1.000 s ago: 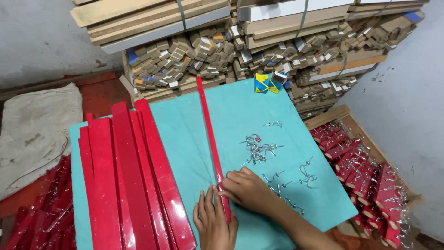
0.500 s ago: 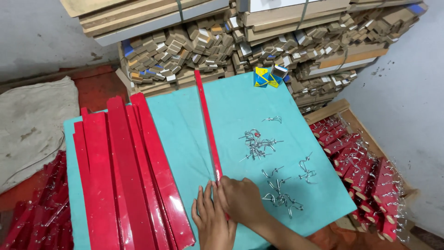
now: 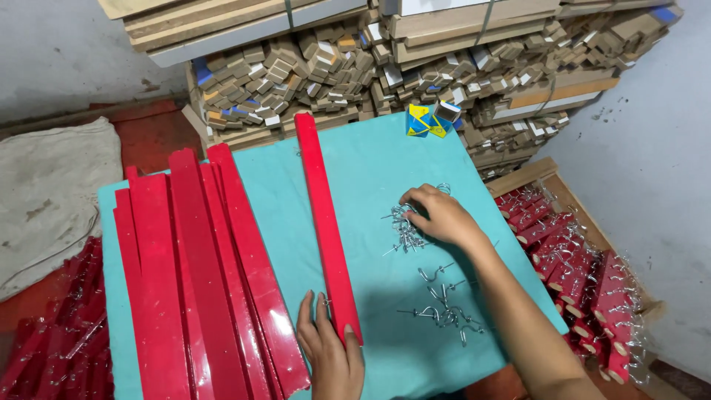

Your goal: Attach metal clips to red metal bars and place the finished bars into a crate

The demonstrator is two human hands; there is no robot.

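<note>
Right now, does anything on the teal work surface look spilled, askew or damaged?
Nothing damaged. The small metal screw hooks lie loose in scattered clumps, where the right hand reaches. The left hand holds the near end of one long glossy red strip, apart from the stacked red strips.

Bundled cardboard stacks (image 3: 385, 67), grey sack (image 3: 52, 192), blue-yellow box (image 3: 422, 121).

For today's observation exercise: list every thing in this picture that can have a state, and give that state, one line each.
Left hand: grips the near end of the red strip.
Right hand: fingers down on a pile of metal hooks.
Red strip: lies flat, alone on the teal sheet.
Metal hooks: loose, scattered.
Red strip stack: fanned, overlapping.
Wooden crate: open, filled.
</note>
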